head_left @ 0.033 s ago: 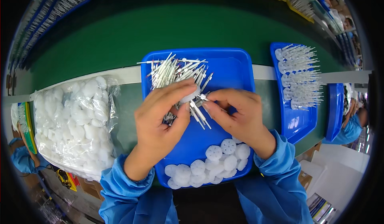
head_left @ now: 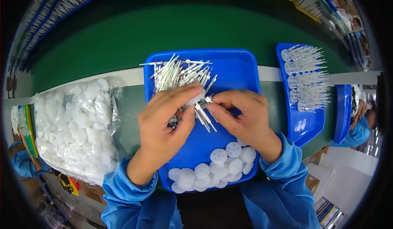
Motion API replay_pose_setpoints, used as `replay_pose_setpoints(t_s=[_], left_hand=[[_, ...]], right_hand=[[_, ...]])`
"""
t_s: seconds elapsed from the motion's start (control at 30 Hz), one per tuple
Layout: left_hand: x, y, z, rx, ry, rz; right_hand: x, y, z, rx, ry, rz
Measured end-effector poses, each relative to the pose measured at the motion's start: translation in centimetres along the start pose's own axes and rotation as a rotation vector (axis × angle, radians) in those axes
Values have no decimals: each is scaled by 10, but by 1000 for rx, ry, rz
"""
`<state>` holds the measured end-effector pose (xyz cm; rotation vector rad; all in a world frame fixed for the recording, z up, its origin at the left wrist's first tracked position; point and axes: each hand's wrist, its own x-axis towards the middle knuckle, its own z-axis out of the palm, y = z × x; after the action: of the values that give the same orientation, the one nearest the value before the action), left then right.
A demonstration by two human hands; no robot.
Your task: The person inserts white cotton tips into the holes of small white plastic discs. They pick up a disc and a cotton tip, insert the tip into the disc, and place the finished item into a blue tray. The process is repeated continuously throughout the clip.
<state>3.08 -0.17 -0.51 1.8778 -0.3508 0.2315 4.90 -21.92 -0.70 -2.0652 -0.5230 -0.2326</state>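
Essentially unchanged, the left hand [head_left: 163, 116] grips a white disc [head_left: 196, 99], the right hand [head_left: 247, 112] pinching a white stick [head_left: 208, 99] at its right, joining seemingly unfinished.

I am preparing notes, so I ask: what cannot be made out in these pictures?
All in the head view:
Held white disc: partly hidden by the left hand.
Stick pile: lower part behind that hand.
Bagged white pieces: shiny film blurs outlines.
Blue sleeves: cut off by the lower edge.
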Motion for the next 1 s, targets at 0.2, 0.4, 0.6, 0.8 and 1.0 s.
replay_pose_setpoints(t_s=[0.2,0.4,0.6,0.8,1.0], left_hand=[[-1,3,2,245,-20,92],[-4,6,4,242,-5,25],[-8,2,5,214,21,66],[-10,4,6,146,12,17],[-7,-6,0,-204,-38,-178]], right_hand=[[-1,-3,0,-326,53,-130],[-1,-4,0,-407,47,-204],[1,0,2,-346,52,-281],[2,-1,4,-319,62,-296],[5,-7,-11,-303,-16,-260]])
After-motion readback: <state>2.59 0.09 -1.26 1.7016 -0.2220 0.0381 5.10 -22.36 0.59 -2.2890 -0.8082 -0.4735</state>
